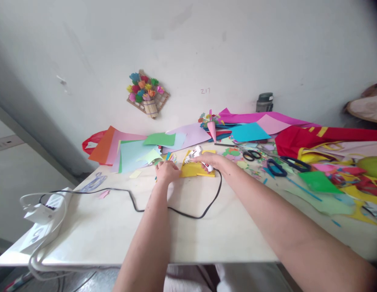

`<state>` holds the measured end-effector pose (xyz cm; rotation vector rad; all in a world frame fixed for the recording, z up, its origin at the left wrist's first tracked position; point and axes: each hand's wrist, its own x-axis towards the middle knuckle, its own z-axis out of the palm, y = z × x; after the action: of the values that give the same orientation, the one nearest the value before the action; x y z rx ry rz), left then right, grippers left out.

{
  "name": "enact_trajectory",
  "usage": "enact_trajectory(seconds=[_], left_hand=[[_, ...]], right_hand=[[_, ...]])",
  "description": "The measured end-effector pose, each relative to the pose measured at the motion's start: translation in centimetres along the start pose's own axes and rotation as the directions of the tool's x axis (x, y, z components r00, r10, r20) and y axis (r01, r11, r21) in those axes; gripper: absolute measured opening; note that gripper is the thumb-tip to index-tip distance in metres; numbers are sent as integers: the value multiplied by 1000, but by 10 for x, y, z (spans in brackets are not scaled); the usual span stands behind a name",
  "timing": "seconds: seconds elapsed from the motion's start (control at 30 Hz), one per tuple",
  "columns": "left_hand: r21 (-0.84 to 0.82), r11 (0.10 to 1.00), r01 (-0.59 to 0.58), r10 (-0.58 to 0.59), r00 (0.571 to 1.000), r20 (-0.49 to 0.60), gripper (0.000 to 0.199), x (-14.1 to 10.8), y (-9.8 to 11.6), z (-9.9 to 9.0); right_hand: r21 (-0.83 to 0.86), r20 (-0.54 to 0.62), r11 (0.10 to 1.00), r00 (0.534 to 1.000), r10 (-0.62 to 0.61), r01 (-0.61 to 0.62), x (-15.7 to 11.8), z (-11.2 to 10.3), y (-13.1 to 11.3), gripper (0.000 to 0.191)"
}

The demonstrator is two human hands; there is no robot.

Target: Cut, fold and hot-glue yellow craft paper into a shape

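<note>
My right hand [211,161] is wrapped round a white glue gun [195,153] whose black cord [220,182] trails from its handle. Under the gun lies yellow paper [191,169] with cut edges. To the left, my left hand [168,171] rests low over the table with its fingers bent down on a bunch of thin coloured strips [170,156]. Ends of the strips stick out past the fingers; the rest is hidden beneath the palm. A pale green sheet [152,156] lies just beyond that hand.
A power strip [48,215] sits at the left edge, with the cord crossing the tabletop. Scissors [276,167] and paper scraps spread on the right. Coloured sheets [159,139], a pink paper cone of flowers [211,130] and a dark bottle [264,102] stand along the wall.
</note>
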<state>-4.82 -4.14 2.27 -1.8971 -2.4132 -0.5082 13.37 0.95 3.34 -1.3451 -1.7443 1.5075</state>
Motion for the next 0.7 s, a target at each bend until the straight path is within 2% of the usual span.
enact_trajectory(seconds=[0.1, 0.27, 0.7], left_hand=[[14, 1000, -8, 7, 999, 43, 10, -2, -3, -3], [11, 1000, -12, 12, 999, 43, 10, -3, -3, -4], [2, 1000, -7, 7, 1000, 6, 9, 0, -3, 1]], right_hand=[[24, -36, 1000, 999, 10, -9, 2, 1, 0, 37], [65, -112, 997, 992, 58, -51, 1, 4, -2, 34], [52, -117, 998, 992, 47, -41, 2, 8, 0, 46]])
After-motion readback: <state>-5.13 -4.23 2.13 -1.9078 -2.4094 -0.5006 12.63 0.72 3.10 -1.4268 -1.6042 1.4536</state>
